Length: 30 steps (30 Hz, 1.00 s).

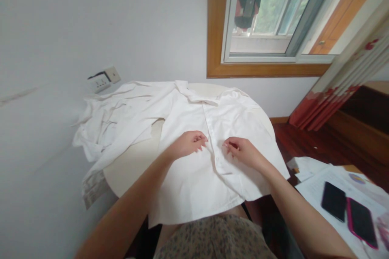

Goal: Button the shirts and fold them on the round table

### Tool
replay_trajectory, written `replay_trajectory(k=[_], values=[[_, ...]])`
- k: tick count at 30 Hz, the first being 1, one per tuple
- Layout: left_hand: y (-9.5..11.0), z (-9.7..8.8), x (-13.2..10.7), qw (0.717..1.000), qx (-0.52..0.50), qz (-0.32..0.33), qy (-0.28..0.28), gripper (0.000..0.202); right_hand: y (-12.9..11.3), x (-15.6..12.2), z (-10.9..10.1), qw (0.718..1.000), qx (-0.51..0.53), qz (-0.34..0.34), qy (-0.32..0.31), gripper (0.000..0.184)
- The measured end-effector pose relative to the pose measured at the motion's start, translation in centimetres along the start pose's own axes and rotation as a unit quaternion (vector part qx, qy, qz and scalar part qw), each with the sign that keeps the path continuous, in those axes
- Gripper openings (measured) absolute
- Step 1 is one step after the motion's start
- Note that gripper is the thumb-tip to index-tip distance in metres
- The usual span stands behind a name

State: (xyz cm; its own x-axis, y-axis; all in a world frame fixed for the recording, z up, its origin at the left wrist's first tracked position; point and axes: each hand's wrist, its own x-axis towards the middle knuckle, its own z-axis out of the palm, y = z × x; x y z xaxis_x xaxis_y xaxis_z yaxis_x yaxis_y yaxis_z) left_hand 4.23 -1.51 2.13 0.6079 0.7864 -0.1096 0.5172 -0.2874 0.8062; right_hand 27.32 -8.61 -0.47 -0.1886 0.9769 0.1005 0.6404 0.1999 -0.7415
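Note:
A white button-up shirt [185,178] lies spread front up on a round cream table [136,164], its collar toward the wall and its hem over the near edge. My left hand [193,143] is just left of the button placket, with its fingers loosely bent and slightly apart. On the other side of the placket, my right hand [238,149] hovers low over the cloth, fingers curled with a gap between them. No cloth shows gripped in either hand. The placket runs between my hands and bends to the right near the hem.
More white cloth [100,129] lies rumpled at the table's left, partly hanging over the edge by a wall socket [101,82]. At right, a low surface holds papers [313,182], a black phone [334,201] and a pink-edged phone [361,222]. A curtain [328,97] hangs beside the window.

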Motion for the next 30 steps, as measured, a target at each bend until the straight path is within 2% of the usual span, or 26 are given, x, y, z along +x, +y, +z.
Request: replay_trajectory(k=[2, 4, 6, 9, 14, 20, 24, 28, 30], values=[[-0.8, -0.2, 1.1, 0.986, 0.127, 0.063, 0.089, 0.029, 0.3, 1.7, -0.7, 0.991, -0.114, -0.057, 0.029, 0.021], [-2.2, 0.3, 1.9, 0.955, 0.239, 0.119, 0.131, 0.036, 0.7, 2.9, -0.5, 0.976, -0.196, -0.087, 0.034, 0.026], [-3.8, 1.2, 2.3, 0.934, 0.308, 0.142, 0.116, 0.047, 1.2, 3.2, 0.5, 0.964, -0.250, -0.084, 0.015, 0.040], [-5.6, 2.5, 1.7, 0.917, 0.361, 0.138, 0.098, 0.057, 2.0, 2.1, 2.2, 0.949, -0.306, -0.073, -0.011, 0.060], [-5.5, 3.1, -0.7, 0.911, 0.377, 0.139, 0.095, 0.060, 2.4, -0.2, 2.7, 0.939, -0.330, -0.092, -0.003, 0.062], [-4.8, 2.6, -2.8, 0.915, 0.368, 0.157, 0.048, 0.054, 2.2, -0.8, 2.0, 0.944, -0.317, -0.088, -0.009, 0.059], [-4.6, 2.5, -3.3, 0.920, 0.356, 0.158, 0.041, 0.053, 2.5, -0.5, 1.7, 0.952, -0.294, -0.088, -0.018, 0.057], [-4.3, 2.5, -3.3, 0.924, 0.331, 0.191, 0.026, 0.046, 2.1, 1.0, 1.2, 0.963, -0.253, -0.090, 0.019, 0.033], [-4.2, 2.4, -3.3, 0.926, 0.311, 0.216, 0.013, 0.043, 1.5, 2.3, 1.1, 0.967, -0.232, -0.102, 0.035, 0.029]])
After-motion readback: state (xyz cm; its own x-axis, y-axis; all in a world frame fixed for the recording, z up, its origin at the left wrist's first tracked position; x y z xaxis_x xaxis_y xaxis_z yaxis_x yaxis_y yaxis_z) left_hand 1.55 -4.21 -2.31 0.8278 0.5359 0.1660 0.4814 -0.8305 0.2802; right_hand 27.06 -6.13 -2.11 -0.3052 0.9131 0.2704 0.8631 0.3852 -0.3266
